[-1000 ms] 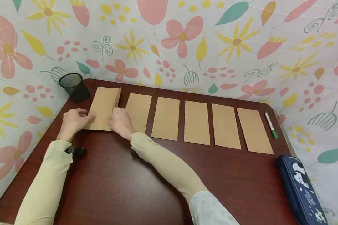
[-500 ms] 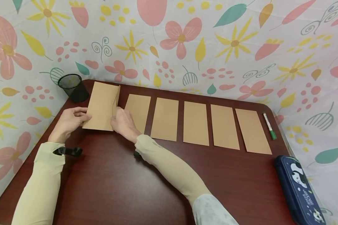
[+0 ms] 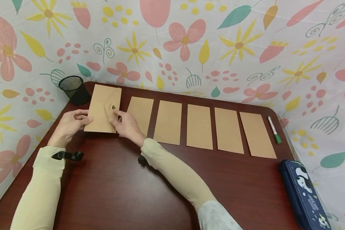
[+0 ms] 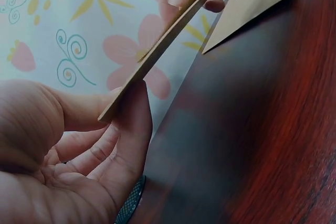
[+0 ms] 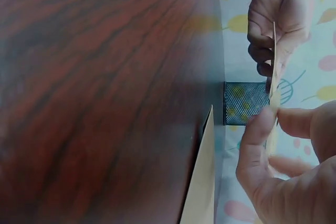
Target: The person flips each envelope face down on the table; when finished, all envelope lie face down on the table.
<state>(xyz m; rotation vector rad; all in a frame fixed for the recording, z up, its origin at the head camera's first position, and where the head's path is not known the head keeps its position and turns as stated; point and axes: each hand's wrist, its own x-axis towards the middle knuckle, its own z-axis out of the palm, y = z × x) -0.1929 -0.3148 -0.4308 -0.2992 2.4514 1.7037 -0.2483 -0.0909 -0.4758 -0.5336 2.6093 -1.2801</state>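
Observation:
Both hands hold a brown paper envelope (image 3: 99, 107) at the left of the table, lifted off the surface. Its pointed flap (image 3: 110, 101), with a small dark print, lies over the right side of its face. My left hand (image 3: 69, 124) pinches the envelope's lower left edge; in the left wrist view, thumb and fingers grip the thin edge (image 4: 157, 51). At the opposite side my right hand (image 3: 127, 126) pinches the envelope by the flap, and the right wrist view shows its thumb and finger meeting there. Part of the flap is hidden behind these fingers.
Several more brown envelopes (image 3: 168, 121) lie in a row to the right on the dark red table (image 3: 132, 198). A black mesh pen holder (image 3: 74, 91) stands at the back left corner. A green-capped marker (image 3: 273, 129) and a blue pencil case (image 3: 303, 193) lie at the right.
The flap, earlier raised along the envelope's right edge, has come down over its face and now shows its print. The envelope has been lifted and its face tilted toward me.

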